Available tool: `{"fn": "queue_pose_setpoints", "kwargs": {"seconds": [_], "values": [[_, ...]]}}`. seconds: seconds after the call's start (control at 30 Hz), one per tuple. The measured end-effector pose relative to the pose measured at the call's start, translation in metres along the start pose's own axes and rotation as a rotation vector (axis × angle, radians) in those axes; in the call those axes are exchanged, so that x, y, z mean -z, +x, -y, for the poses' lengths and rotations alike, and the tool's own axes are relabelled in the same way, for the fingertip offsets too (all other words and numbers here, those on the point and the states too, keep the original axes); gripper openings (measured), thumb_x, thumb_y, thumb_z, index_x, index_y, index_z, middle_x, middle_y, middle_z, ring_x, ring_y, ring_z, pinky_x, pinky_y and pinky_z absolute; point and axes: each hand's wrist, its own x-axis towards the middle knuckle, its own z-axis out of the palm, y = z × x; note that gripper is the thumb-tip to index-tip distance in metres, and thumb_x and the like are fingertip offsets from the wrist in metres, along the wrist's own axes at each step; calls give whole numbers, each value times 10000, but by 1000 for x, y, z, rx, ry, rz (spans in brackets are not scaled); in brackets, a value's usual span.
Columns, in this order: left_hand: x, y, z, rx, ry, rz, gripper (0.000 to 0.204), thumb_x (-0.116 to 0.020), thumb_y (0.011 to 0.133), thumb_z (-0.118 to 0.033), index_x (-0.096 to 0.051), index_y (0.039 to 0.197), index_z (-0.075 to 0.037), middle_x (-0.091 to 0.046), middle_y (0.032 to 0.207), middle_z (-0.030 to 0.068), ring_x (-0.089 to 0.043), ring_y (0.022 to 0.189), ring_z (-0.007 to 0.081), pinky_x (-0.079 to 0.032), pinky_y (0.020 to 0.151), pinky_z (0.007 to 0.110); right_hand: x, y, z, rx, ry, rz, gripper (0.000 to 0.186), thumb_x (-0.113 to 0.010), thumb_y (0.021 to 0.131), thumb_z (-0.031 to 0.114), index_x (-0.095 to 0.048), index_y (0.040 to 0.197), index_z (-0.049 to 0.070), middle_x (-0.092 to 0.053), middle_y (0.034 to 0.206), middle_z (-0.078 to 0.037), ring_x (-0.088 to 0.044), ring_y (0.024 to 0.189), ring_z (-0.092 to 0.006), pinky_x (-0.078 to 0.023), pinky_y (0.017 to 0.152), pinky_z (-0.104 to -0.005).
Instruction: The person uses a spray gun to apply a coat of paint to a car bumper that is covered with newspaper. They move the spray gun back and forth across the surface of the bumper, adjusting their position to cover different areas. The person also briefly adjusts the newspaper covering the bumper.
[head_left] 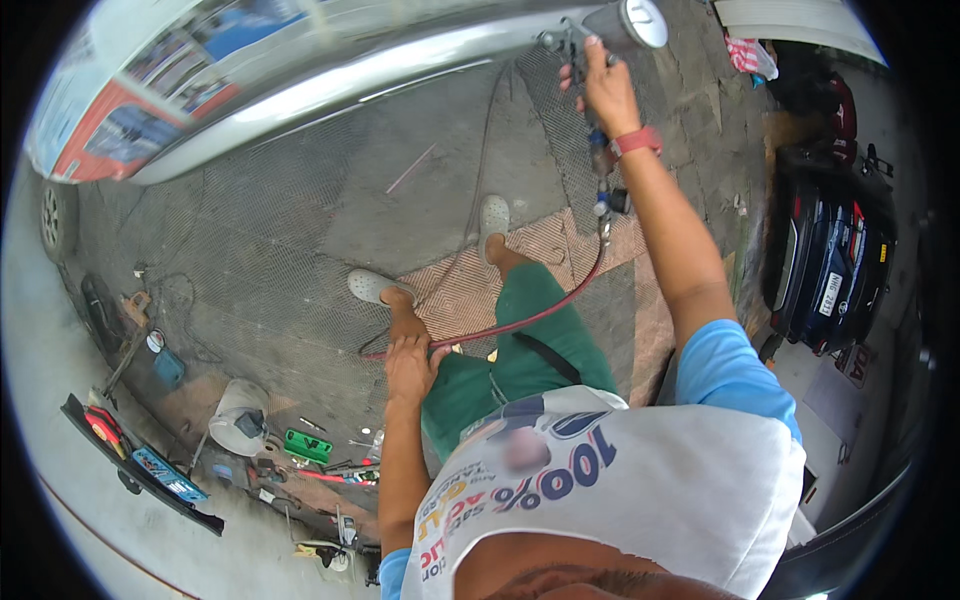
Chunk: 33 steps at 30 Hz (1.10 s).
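My right hand [606, 90] grips a metal spray gun [570, 45] with a silver cup [626, 25] at upper centre, close to a long glossy silver panel [350, 60], partly masked with printed paper [165, 70]. Below the gun hang fittings with a small gauge [612, 200], joined to a red hose [550, 305] that curves down across my legs. My left hand [408, 365] is low by my knee, its fingers closed around that hose.
A patterned tile floor [280, 230] lies underfoot. At left are a wheel [58, 220], a bucket [240, 410], a green case [308, 445], scattered tools and a leaning dark board [130, 460]. A dark car [805, 250] stands at right; red-and-white cloth [745, 55] lies upper right.
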Motion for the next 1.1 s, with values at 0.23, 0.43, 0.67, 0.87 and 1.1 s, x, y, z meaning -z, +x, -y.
{"fn": "queue_pose_setpoints", "kwargs": {"seconds": [0.23,0.43,0.67,0.87,1.1], "values": [[-47,90,-99,72,-3,76,438,-701,958,-458,-732,1103,-46,-743,1057,147,-674,1062,361,-479,966,492,160,115,-73,-5,-85,-74,727,-418,1100,566,-750,909,-53,-765,778,-99,-651,555,-150,-503,473,-296],[-45,155,-162,41,-52,0,391,-680,985,-436,-673,984,-45,-714,960,154,-680,953,378,-507,882,497,257,200,-129,-102,-39,-355,628,-490,1060,635,-650,1156,36,-735,827,-99,-665,586,-209,-503,504,-345],[-11,203,-206,28,-111,-83,296,-721,969,-324,-657,963,-35,-679,904,160,-659,880,393,-509,784,494,315,287,-187,-20,-126,-464,752,-411,1082,589,-763,930,-58,-785,808,-107,-662,538,-171,-542,508,-328],[12,201,-190,62,-58,-179,236,-732,964,-268,-671,951,-41,-665,861,164,-645,817,403,-490,733,497,280,270,-230,-19,-179,-580,709,-426,1096,549,-719,922,-73,-751,735,-124,-685,530,-206,-546,482,-335],[32,118,-80,180,84,-251,221,-732,956,-269,-705,1007,-56,-661,935,161,-636,895,399,-492,794,504,121,104,-195,-18,27,-407,563,-421,1139,425,-684,1062,-67,-737,809,-110,-677,585,-164,-518,461,-299]]}}
